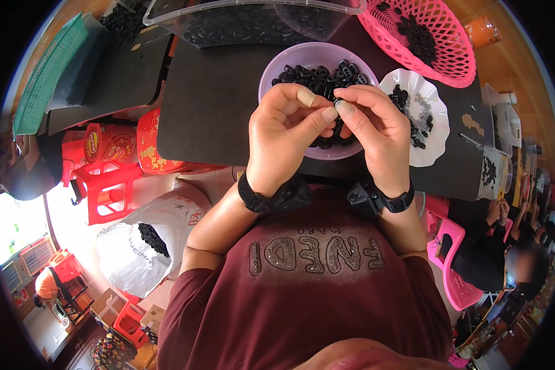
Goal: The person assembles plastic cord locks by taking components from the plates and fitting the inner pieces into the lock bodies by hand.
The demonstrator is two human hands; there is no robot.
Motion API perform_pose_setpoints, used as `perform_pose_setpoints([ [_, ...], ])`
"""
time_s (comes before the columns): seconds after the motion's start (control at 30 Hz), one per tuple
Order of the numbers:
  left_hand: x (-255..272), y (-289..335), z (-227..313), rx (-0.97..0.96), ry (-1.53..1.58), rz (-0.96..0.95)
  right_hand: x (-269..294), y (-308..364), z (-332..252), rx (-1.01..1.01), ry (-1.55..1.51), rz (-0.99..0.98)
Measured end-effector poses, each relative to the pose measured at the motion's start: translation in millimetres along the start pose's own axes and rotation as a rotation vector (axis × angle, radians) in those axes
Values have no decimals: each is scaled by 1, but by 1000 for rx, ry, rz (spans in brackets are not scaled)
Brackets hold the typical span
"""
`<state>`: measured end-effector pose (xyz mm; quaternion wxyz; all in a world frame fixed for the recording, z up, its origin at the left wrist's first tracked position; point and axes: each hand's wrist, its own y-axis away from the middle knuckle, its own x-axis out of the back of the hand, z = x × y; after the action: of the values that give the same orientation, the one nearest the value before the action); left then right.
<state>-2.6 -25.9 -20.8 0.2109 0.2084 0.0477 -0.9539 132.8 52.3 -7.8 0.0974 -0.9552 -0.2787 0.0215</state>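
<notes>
My left hand [283, 126] and my right hand [379, 126] meet above a lilac bowl [266, 77], fingertips pinched together. Between them is a small black piece [338, 101], mostly covered by the fingers, so its exact kind is unclear. A beige wrap is round one left fingertip. Loose black plastic pieces [320, 77], oval with holes, fill the bowl under my hands. Right of it, beside my right hand, a white scalloped plate [438, 126] holds more small black pieces and tiny clear bits.
A clear plastic tub [253, 31] full of black pieces stands behind the bowl on the dark table [209, 111]. At the far right is a pink basket [459, 55]. A white sack [135, 246] and red stools [108, 185] are left; another person [484, 259] sits right.
</notes>
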Motion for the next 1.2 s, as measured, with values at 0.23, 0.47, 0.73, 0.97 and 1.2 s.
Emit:
perform_pose_setpoints([
  [0.23,0,-2,0,-19,-59,-20,-2,0,-4,-69,-59,-44],
  [0.47,2,-4,4,7,-79,-35,3,-2,-4,-137,-156,-90],
  [0.73,6,-8,8,-4,-26,-121,3,-5,-7,-205,-325,-80],
  [0.97,5,-6,5,-93,-148,-125,3,-4,2,-278,-477,-79],
  [1.2,11,-5,-9,-328,-212,-105,3,-3,8,-386,-669,-158],
])
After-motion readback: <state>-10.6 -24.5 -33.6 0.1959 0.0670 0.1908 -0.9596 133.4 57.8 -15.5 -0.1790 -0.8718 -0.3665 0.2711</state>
